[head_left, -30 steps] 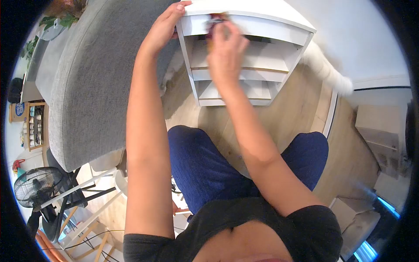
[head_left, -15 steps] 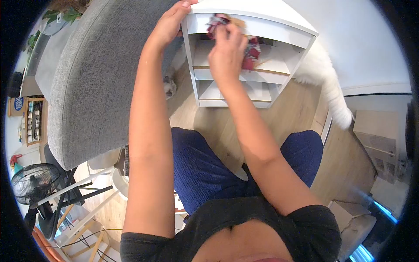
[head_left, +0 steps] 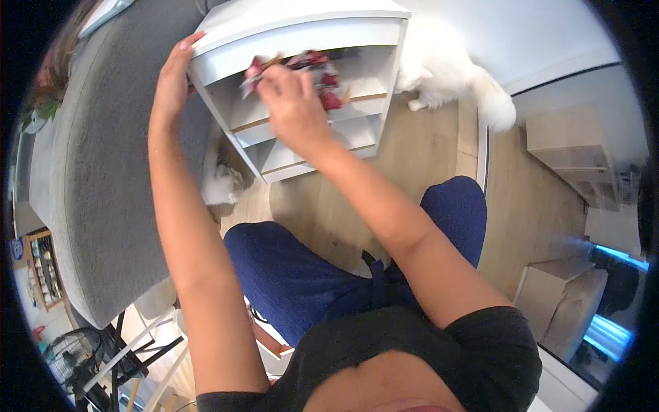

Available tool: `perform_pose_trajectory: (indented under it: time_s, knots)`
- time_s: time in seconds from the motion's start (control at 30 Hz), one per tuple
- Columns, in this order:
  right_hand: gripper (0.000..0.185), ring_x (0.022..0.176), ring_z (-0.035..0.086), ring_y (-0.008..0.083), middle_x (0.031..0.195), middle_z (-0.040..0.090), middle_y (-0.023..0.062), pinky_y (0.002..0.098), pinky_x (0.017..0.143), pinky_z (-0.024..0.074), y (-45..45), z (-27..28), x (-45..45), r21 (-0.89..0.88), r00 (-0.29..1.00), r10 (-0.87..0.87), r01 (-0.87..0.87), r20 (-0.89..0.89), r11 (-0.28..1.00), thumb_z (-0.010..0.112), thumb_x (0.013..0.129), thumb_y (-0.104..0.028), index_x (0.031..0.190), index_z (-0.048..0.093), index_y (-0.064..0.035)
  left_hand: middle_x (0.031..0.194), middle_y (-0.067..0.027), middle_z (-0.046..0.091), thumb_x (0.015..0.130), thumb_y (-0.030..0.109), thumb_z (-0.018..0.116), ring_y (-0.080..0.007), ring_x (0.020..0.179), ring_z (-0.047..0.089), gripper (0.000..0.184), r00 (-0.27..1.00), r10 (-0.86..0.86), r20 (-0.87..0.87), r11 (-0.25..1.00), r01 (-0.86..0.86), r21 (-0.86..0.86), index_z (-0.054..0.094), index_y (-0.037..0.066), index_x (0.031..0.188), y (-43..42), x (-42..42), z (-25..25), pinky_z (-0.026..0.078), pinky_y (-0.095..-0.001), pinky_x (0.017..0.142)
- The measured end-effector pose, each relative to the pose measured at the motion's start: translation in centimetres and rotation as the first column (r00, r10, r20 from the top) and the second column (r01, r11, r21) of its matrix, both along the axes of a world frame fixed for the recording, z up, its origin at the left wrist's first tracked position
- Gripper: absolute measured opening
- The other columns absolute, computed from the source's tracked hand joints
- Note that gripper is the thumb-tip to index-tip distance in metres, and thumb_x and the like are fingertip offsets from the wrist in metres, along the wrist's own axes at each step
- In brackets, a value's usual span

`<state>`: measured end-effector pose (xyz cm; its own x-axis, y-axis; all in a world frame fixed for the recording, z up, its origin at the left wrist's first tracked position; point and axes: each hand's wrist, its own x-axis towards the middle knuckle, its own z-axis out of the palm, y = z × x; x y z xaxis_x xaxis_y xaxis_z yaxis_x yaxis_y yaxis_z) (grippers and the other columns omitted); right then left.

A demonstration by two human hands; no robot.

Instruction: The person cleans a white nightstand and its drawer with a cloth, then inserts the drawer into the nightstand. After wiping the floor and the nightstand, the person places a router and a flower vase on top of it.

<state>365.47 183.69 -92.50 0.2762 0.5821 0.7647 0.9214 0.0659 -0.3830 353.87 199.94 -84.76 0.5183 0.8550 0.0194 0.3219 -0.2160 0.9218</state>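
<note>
"At the cabinet (head_left: 295, 15), which step?"
"Wiping its upper front, I'd guess. Cloth (head_left: 328, 88) is before the cabinet's upper opening, right hand (head_left: 295, 106) pinching it between fingertips, one end loose."
"Left hand (head_left: 173, 79)?"
"On the cabinet's top left corner; can't tell how tight."
"Next move?"
"Probably calls for pressing the cloth flat to the cabinet's front, left hand bracing. Contact's unclear."

Fluffy white cat (head_left: 446, 72) at upper right, grey sofa (head_left: 130, 172) down the left.
Also pale fur (head_left: 223, 185) just beside the sofa, black fan (head_left: 77, 353) at lower left of frame.
</note>
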Motion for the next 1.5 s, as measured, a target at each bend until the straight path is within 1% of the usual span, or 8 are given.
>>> perform_pose_trajectory:
  time_s: [0.37,0.83,1.03,1.13,1.17,1.23,1.4,1.5]
  knots:
    - [0.023,0.093,0.043,0.0323,0.109,0.045,0.0112,0.0402,0.082,0.0414,-3.3,-1.8,11.9,-0.138,0.864,-0.493,0.478,-0.102,0.867,0.056,0.076,0.0,0.098,0.058,-0.0044,0.123,-0.0179,0.05,0.085,0.056,0.035,-0.0361,0.111,0.047,0.057,0.997,0.068,-0.049,0.989,-0.061,0.134,0.055,0.02,0.124,0.6,0.1,-0.7,0.038,-0.0523,0.089]
    - [0.018,0.095,0.052,0.0314,0.1,0.058,0.0084,0.0394,0.084,0.0422,-4.1,-2.9,11.5,-0.044,0.981,-0.193,0.194,0.022,0.98,0.058,0.08,-0.006,0.097,0.062,-0.0045,0.103,-0.0046,0.057,0.09,0.047,0.034,-0.017,0.084,0.048,0.048,0.998,0.049,-0.044,0.973,-0.038,0.226,0.057,0.019,0.121,0.3,0.1,-0.6,0.041,-0.0335,0.07]
    - [0.047,0.115,0.047,0.0324,0.12,0.057,0.0084,0.0425,0.102,0.0306,1.0,-6.8,13.5,-0.627,0.992,-0.089,0.123,0.086,0.769,0.03,0.095,-0.041,0.112,0.062,-0.0096,0.112,-0.0091,0.056,0.09,0.051,0.034,-0.0258,0.101,0.052,0.049,0.996,0.084,-0.009,0.98,-0.082,0.181,0.056,0.021,0.121,-1.3,-0.2,-0.6,0.044,-0.0431,0.083]
    - [0.045,0.11,0.051,0.0325,0.115,0.058,0.0168,0.0446,0.099,0.0335,6.3,-8.4,10.0,-0.779,0.976,-0.209,0.088,-0.056,0.621,0.031,0.093,-0.035,0.104,0.064,-0.0061,0.109,-0.0091,0.055,0.091,0.055,0.03,-0.0193,0.091,0.049,0.054,0.997,0.066,-0.04,0.96,-0.052,0.276,0.052,0.02,0.126,-1.3,-0.3,-1.1,0.042,-0.0346,0.076]
    - [0.038,0.095,0.059,0.0339,0.105,0.061,0.0199,0.0469,0.089,0.041,7.3,-10.3,6.6,-0.424,0.978,-0.21,0.185,-0.012,0.887,0.036,0.089,-0.027,0.093,0.066,-0.0047,0.109,-0.0091,0.055,0.091,0.055,0.03,-0.0193,0.091,0.049,0.054,0.997,0.066,-0.036,0.958,-0.054,0.28,0.052,0.02,0.126,-1.1,-0.1,-0.9,0.042,-0.0346,0.076]
    - [0.027,0.096,0.059,0.0315,0.1,0.063,0.0183,0.0451,0.082,0.0451,7.6,-5.5,1.2,-0.845,0.97,0.197,-0.22,-0.139,0.488,0.048,0.08,-0.022,0.081,0.067,-0.0035,0.11,-0.0093,0.056,0.091,0.053,0.034,-0.0226,0.099,0.053,0.05,0.996,0.079,-0.039,0.978,-0.07,0.198,0.054,0.019,0.123,-1.1,-0.1,-0.8,0.046,-0.0388,0.08]
    - [0.028,0.099,0.058,0.0307,0.105,0.06,0.02,0.0434,0.085,0.0452,2.6,-6.0,-0.6,-0.471,0.921,0.387,-0.323,0.043,0.821,0.049,0.076,-0.008,0.099,0.063,-0.0025,0.104,-0.006,0.055,0.093,0.049,0.031,-0.0155,0.086,0.047,0.049,0.997,0.077,-0.031,0.974,-0.068,0.214,0.052,0.02,0.125,-1.7,-0.1,-0.6,0.041,-0.0306,0.071]
    - [0.041,0.105,0.056,0.0268,0.117,0.058,0.0094,0.0391,0.091,0.0442,0.5,-5.0,9.2,-0.861,0.986,0.164,-0.111,-0.033,0.497,0.045,0.078,-0.001,0.117,0.055,-0.009,0.106,-0.005,0.055,0.093,0.048,0.031,-0.0163,0.088,0.048,0.048,0.997,0.069,-0.018,0.968,-0.063,0.241,0.052,0.021,0.125,-1.9,-0.2,-0.7,0.042,-0.0314,0.072]
